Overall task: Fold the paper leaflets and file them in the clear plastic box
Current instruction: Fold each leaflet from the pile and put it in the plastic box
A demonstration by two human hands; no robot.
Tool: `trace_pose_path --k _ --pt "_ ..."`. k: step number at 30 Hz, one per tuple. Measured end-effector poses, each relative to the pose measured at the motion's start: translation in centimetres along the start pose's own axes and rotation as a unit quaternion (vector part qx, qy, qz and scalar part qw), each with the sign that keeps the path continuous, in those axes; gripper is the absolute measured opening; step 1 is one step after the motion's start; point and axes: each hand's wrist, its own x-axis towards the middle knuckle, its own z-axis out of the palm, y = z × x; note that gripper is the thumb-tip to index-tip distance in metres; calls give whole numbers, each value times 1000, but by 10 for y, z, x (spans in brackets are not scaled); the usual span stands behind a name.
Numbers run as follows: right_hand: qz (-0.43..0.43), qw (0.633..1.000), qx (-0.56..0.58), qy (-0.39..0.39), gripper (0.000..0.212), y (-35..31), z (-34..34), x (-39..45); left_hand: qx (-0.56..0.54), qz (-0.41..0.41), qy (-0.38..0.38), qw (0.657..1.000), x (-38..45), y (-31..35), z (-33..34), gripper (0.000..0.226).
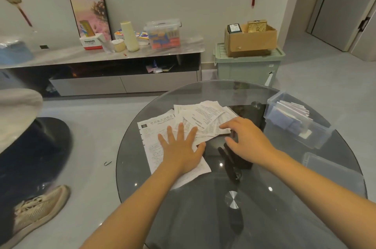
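Several white printed paper leaflets [203, 116] lie in a loose pile on the round glass table [254, 218]. A larger sheet [150, 136] lies flat at the pile's left. My left hand [181, 147] presses flat on that sheet, fingers spread and straight. My right hand [246, 138] reaches over the pile's right edge, its fingertips touching a leaflet there with fingers slightly bent. The clear plastic box [295, 120] stands at the table's right edge, with several folded leaflets upright inside it.
The box's clear lid [329, 165] lies on the table to the right. Under the glass shows the dark table base [234, 159]. Another person's shoe [38, 206] is on the floor at left. A low cabinet [122, 69] and a green bin [248, 65] stand behind.
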Motion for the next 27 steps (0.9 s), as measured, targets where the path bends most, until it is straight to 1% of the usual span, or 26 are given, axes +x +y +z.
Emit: trace_pose_path --k 3,6,11,13,16,18,20,22,23,25,27 --pt "-13 999 -25 -23 38 4 -8 -12 -11 22 -20 999 -24 17 3 64" --pt "-12 997 -39 -67 41 9 -10 -23 -25 30 -38 999 -46 33 5 63" --pt "31 990 -5 -139 49 10 -8 -45 -40 37 -68 996 -87 57 7 61" --pt "26 989 -9 -146 52 7 -6 -53 -48 34 -89 994 -101 65 4 60" --pt "11 988 -64 -141 54 -1 -7 -60 -70 30 -100 992 -116 67 -7 56" --pt "3 987 -85 -140 53 -5 -7 -62 -89 33 -52 994 -121 62 -14 51" --pt "-5 988 -76 -133 49 -7 -7 -63 -88 35 26 995 -122 56 -19 45" --pt "-14 990 -67 -122 40 -7 -8 -64 -64 56 93 992 -118 52 -21 41" --pt "-20 991 -69 -117 35 -7 -8 -64 -60 77 114 989 -115 51 -21 41" --pt "-33 992 -68 -106 24 -8 -9 -65 -73 119 128 982 -108 49 -21 45" --pt "-40 993 -53 -99 21 -9 -11 -67 -96 144 98 980 -103 45 -20 52"
